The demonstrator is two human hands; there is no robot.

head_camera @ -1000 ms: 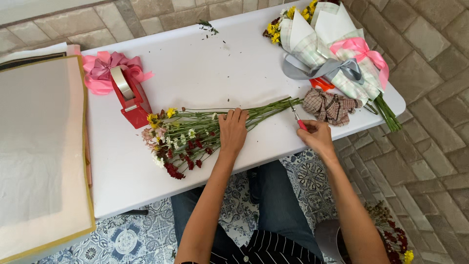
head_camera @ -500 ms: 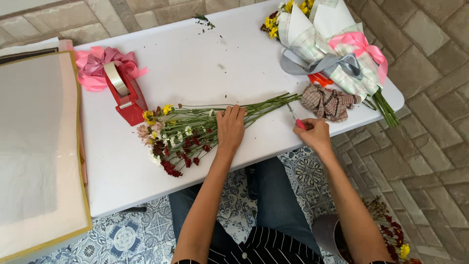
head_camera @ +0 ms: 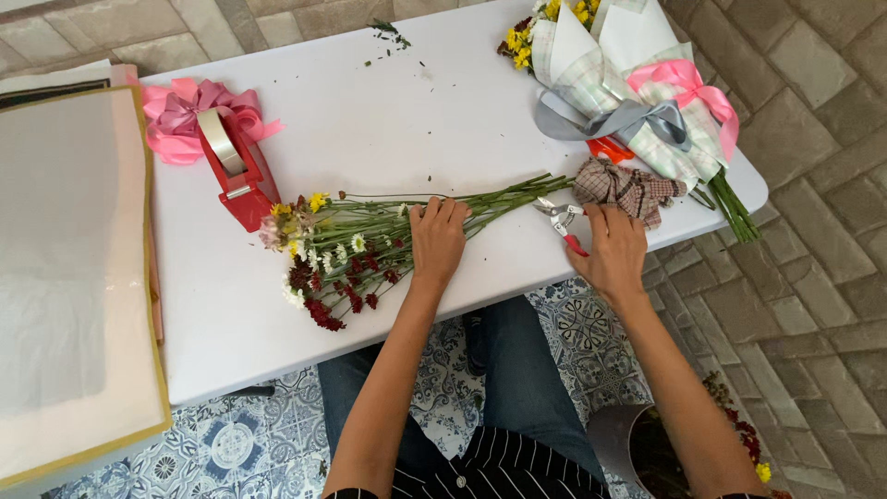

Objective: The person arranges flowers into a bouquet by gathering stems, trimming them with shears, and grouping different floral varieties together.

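- The left hand (head_camera: 437, 238) lies flat on the flowers (head_camera: 370, 245), fingers together and pressing the stems down on the white table (head_camera: 370, 120).
- The flowers lie on their side near the table's front edge: yellow, white and dark red heads to the left, green stem ends to the right.
- The right hand (head_camera: 612, 251) is wrapped round the red handles of the shears (head_camera: 559, 218), fingers clamped on them (most of the handle is hidden under the palm).
- The metal blades stand slightly parted just beside the stem ends; whether they touch a stem I cannot tell.
- A checked cloth (head_camera: 628, 188) sits crumpled just beyond the right hand, touching the bouquet (head_camera: 628, 88).
- That bouquet is wrapped in pale paper, tied with a grey and a pink ribbon, and lies at the table's far right corner with its stems hanging over the edge.
- A red tape dispenser (head_camera: 236, 171) stands just left of the flower heads, with a pink bow (head_camera: 180, 115) behind it.
- Large paper sheets (head_camera: 65, 268) are stacked at the left.
- Green scraps (head_camera: 383, 32) lie at the far edge.
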